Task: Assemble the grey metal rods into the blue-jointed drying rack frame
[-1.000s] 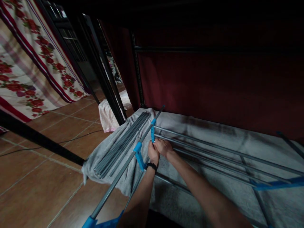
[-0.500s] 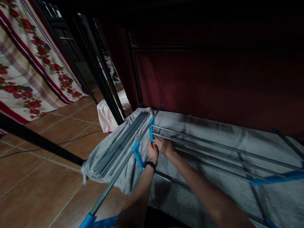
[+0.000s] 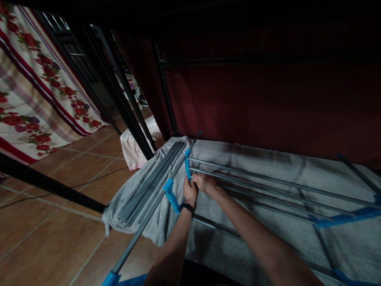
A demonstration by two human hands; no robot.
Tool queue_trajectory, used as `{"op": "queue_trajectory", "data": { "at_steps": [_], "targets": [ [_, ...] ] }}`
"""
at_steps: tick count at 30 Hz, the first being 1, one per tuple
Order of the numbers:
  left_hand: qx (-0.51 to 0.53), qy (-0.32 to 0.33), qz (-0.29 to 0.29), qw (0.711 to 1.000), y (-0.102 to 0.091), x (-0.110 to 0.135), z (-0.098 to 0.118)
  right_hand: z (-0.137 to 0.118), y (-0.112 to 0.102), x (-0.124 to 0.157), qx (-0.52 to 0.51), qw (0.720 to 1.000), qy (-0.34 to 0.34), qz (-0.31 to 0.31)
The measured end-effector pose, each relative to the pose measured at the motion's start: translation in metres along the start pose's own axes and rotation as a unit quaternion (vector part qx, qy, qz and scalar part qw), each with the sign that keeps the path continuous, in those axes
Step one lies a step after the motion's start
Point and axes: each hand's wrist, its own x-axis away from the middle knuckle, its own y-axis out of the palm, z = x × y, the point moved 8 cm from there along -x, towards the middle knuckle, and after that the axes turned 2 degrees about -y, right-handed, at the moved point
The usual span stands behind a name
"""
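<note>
My left hand (image 3: 189,190), a black band on its wrist, is closed around the lower end of a blue plastic bracket (image 3: 187,163). Right beside it, my right hand (image 3: 206,183) is closed on a thin grey metal rod (image 3: 192,177), whose tip shows at the bracket. My fingers hide the exact joint. Other grey rods (image 3: 256,170) run from this bracket to a long blue bracket (image 3: 342,219) on the right. A thicker grey tube (image 3: 154,206) carries the bracket and a second blue bracket (image 3: 172,196) nearer to me.
Several loose grey rods (image 3: 151,182) lie bundled on a grey blanket (image 3: 133,232) to the left. Dark metal posts (image 3: 125,87) stand beyond, with a dark red cloth (image 3: 268,107) behind. A flowered curtain (image 3: 56,79) hangs over the tiled floor (image 3: 44,234), which a cable crosses.
The view has shifted slightly. Both hands stay at the same bracket, with only a slight movement of the fingers.
</note>
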Motion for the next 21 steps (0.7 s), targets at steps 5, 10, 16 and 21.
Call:
{"op": "queue_trajectory", "data": {
  "at_steps": [5,10,16,21],
  "targets": [
    [-0.005,0.010,-0.001,1.000,-0.0014,0.0000,0.0016,0.0044,0.0021,-0.0033,-0.007,1.000,0.004,0.000],
    [-0.011,0.007,-0.010,1.000,-0.0016,0.0007,0.0051,0.0027,0.0014,0.0000,-0.004,1.000,0.008,0.006],
    [-0.022,0.010,-0.009,1.000,-0.0018,0.0012,0.0098,-0.0009,-0.0034,0.0034,0.010,1.000,0.024,-0.002],
    [-0.039,0.005,-0.011,0.999,-0.0007,0.0007,0.0077,-0.0010,-0.0050,0.0013,0.007,1.000,0.025,-0.010]
  ]
}}
